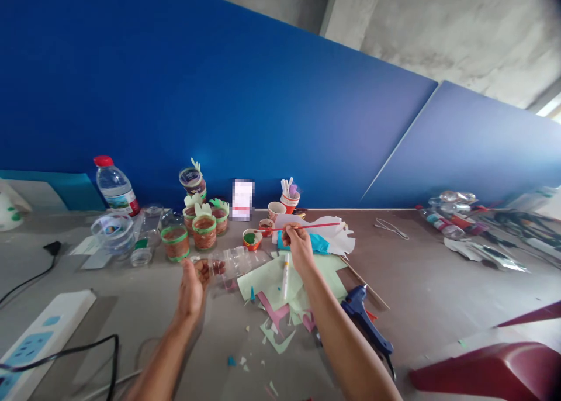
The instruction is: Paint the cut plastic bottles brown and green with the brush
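Note:
My left hand is closed round the neck end of a clear plastic bottle, which lies sideways above the table with brown paint on its inside near my fingers. My right hand pinches a thin red-handled paintbrush. The brush tip reaches left toward a small orange paint cup with green paint. A second small cup stands just behind it.
Brown-painted cups with green bands stand in a group at the back. Near them are a water bottle, a cut bottle bowl, paper scraps, a blue glue gun, a power strip and a red chair.

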### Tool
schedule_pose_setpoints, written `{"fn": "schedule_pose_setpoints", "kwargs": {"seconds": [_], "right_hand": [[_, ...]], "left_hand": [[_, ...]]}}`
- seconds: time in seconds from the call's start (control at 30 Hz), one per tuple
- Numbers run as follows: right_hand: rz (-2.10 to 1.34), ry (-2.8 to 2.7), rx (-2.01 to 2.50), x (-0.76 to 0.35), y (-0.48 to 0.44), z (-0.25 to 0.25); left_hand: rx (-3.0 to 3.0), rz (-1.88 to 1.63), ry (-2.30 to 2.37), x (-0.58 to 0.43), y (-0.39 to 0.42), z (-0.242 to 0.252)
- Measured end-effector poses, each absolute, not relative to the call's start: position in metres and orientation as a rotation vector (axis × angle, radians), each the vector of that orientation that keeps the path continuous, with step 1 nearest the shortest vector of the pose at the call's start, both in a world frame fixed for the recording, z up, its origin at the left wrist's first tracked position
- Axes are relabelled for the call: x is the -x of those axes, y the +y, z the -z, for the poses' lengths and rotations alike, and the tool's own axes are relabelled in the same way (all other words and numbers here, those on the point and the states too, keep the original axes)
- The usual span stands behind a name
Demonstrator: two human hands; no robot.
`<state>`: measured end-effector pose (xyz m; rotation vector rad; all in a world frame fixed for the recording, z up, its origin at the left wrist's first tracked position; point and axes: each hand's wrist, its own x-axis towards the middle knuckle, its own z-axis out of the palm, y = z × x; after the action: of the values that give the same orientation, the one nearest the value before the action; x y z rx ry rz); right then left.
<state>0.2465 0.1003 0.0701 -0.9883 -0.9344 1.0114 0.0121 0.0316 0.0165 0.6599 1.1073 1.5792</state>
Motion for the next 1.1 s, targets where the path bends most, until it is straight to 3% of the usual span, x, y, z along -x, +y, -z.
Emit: {"fn": "schedule_pose_setpoints", "kwargs": {"seconds": [0.63, 1.1], "right_hand": [[-0.683, -1.423, 1.254, -0.215, 0.11, -0.07], [-0.621, -1.49, 1.289, -0.22, 0.109, -0.077]], "left_hand": [[-0.737, -1.579, 1.181, -0.017, 0.027, -0.03], [-0.756, -1.581, 1.175, -0.016, 0.027, -0.03]]}}
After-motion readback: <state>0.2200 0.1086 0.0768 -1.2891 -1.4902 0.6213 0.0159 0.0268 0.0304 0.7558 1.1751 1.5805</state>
